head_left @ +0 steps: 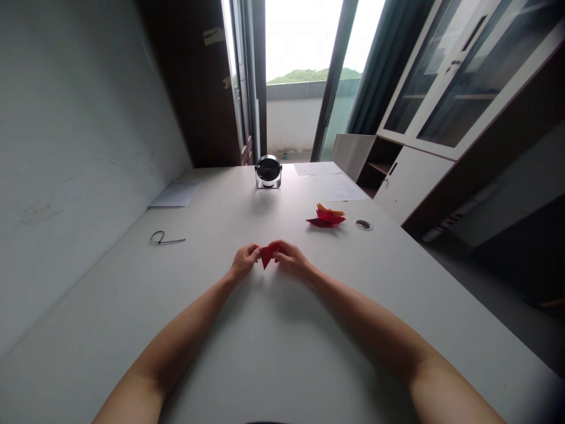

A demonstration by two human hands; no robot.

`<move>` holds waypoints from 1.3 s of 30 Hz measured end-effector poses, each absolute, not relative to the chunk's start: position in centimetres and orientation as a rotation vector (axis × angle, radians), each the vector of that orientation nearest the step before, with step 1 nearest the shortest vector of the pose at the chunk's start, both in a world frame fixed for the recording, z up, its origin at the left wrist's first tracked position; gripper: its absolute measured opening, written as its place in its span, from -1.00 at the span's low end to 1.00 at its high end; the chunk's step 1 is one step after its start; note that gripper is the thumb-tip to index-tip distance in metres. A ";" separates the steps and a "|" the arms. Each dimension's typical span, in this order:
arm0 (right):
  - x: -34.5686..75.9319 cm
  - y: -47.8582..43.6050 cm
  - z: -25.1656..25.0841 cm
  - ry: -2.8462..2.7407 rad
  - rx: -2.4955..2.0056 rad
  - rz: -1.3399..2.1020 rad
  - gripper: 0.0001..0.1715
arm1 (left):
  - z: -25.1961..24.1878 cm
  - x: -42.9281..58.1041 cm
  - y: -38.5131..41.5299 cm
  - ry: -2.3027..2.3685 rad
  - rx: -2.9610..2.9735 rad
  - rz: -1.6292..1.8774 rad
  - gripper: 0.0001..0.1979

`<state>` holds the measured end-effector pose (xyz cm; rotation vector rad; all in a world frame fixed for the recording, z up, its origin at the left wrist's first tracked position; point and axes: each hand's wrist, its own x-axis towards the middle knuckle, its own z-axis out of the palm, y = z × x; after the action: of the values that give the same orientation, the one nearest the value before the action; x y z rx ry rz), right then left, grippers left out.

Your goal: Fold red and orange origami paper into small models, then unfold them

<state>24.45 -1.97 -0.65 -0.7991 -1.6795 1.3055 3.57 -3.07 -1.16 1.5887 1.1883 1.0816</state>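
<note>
Left hand (244, 261) and right hand (289, 257) are pinching a folded red paper (267, 254) between them at the counter's (265, 341) middle, its point aiming toward the near edge.

Single head-worn view, aimed forward-down across table (273, 359) toward window (304, 47); left hand (244, 261), right hand (292, 259) framed close, centre.

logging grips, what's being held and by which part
A red folded paper, pinched at its sides: left hand on the left, right hand on the right.
</note>
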 end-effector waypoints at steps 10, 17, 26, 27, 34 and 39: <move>24.5 -1.9 -0.6 -1.700 -0.791 1.315 -0.64 | -0.9 3.7 -3.2 1.188 1.583 1.074 -0.68; 24.6 -2.0 -0.3 -1.699 -0.782 1.340 -0.64 | -0.9 3.6 -3.2 1.183 1.595 1.076 -0.68; 24.6 -2.1 -0.1 -1.710 -0.777 1.335 -0.62 | -1.1 3.6 -3.1 1.196 1.607 1.079 -0.67; 24.6 -2.1 -0.1 -1.712 -0.777 1.338 -0.62 | -1.1 3.5 -3.1 1.195 1.611 1.080 -0.67; 24.5 -2.1 0.1 -1.719 -0.758 1.344 -0.63 | -1.2 3.5 -3.1 1.185 1.622 1.095 -0.67; 24.4 -2.2 0.3 -1.730 -0.777 1.336 -0.62 | -1.1 3.5 -3.1 1.183 1.615 1.090 -0.67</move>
<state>24.43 -2.19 0.27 -0.7768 -1.7298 1.3358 3.51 -3.12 -1.13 1.6153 1.1834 1.0903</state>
